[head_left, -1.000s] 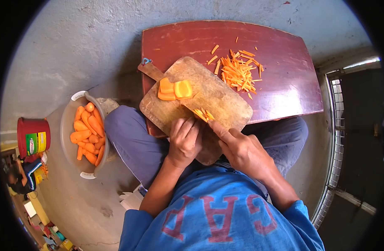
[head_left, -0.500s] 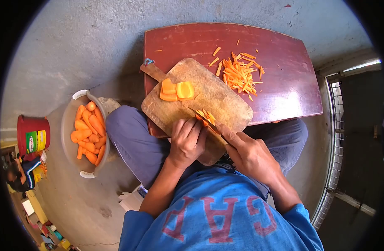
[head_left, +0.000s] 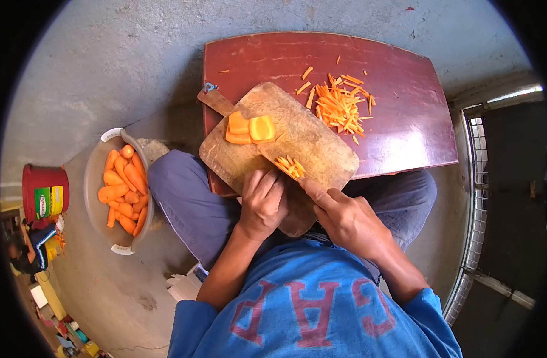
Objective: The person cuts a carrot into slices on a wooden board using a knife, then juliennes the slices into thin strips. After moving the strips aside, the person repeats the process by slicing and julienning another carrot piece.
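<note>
My right hand (head_left: 351, 218) is closed around a knife, its handle hidden in the fingers. The thin blade (head_left: 276, 165) points up and left across the wooden cutting board (head_left: 315, 140). Along the blade's far side lie freshly cut carrot sticks (head_left: 292, 167). My left hand (head_left: 263, 203) has its fingers curled at the near side of the blade; what they press on is hidden. Farther up the board rest several thick carrot slabs (head_left: 249, 129). The board leans from my lap onto the edge of a dark red table (head_left: 404, 83).
A pile of carrot sticks (head_left: 340, 107) lies on the table beyond the board. On the floor to my left stands a grey tub (head_left: 94, 191) of whole carrots (head_left: 127, 179). Farther left are a red bucket (head_left: 32, 194) and a person (head_left: 29, 250). A barred door (head_left: 479, 179) is at right.
The knife has shifted slightly and its blade shows less. The orange carrot edge seen by my left fingertips is out of sight, and the cut sticks beside the blade are more exposed.
</note>
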Available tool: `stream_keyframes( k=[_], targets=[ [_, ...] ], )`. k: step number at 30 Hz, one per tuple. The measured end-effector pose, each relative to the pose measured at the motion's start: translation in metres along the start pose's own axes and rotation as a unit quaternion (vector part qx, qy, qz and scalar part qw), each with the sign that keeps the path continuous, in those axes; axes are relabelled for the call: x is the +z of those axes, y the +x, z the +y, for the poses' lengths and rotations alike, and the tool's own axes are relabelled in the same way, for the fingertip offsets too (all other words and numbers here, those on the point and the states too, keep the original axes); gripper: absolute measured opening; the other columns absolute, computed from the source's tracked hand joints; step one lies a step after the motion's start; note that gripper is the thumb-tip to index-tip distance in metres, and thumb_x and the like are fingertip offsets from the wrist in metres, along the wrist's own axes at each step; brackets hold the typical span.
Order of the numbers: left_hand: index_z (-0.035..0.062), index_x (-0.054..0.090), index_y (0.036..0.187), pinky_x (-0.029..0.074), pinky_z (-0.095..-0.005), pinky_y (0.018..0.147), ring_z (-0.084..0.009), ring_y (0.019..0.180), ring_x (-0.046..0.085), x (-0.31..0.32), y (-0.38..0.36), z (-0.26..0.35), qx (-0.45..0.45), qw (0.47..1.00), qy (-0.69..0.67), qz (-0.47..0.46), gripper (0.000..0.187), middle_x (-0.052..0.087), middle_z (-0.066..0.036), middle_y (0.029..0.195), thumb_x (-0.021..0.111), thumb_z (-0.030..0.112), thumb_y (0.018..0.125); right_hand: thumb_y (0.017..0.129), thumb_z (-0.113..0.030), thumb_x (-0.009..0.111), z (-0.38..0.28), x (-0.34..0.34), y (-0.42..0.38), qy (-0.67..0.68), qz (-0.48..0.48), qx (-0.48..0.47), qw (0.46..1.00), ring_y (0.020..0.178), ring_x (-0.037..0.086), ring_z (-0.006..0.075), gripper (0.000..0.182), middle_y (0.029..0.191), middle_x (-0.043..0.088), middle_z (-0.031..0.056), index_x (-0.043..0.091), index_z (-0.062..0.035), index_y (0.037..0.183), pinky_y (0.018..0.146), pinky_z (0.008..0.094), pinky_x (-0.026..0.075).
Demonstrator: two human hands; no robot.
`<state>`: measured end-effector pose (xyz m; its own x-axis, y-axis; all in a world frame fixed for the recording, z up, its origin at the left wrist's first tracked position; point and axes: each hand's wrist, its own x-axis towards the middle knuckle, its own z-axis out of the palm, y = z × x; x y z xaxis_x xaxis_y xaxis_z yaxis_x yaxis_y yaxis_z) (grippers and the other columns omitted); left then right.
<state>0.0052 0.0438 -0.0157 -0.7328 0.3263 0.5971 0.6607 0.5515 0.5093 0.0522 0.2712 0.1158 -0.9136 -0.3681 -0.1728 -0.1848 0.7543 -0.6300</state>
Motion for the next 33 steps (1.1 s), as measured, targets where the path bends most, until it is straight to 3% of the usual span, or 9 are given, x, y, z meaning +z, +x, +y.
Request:
stream_keyframes(
  k=[19,33],
  targets=[
    [-0.0049,0.079,0.122,0.055,-0.0504,0.090,-0.0368,0.098,0.067,0.003,-0.001,0.001,-0.012,1.000,0.008,-0.010,0.039,0.076,-0.016,0.118,0.072,-0.002,0.083,0.111,-0.010,0.073,-0.005,-0.012,-0.003,0.018,0.005,0.017,1.000,0.092,0.079,0.0505,0.063,0.109,0.077,0.0241,0.058,-0.0113,0.172,0.080,0.0563,0.065],
    [-0.0053,0.080,0.121,0.055,-0.0503,0.090,-0.0362,0.098,0.068,0.002,0.003,0.003,0.000,1.000,0.012,-0.007,0.036,0.076,-0.016,0.118,0.073,-0.001,0.086,0.111,-0.009,0.072,0.001,-0.001,-0.003,0.028,0.004,0.026,0.999,0.100,0.079,0.0518,0.062,0.116,0.079,0.0267,0.058,-0.0094,0.171,0.087,0.0563,0.066]
  ],
)
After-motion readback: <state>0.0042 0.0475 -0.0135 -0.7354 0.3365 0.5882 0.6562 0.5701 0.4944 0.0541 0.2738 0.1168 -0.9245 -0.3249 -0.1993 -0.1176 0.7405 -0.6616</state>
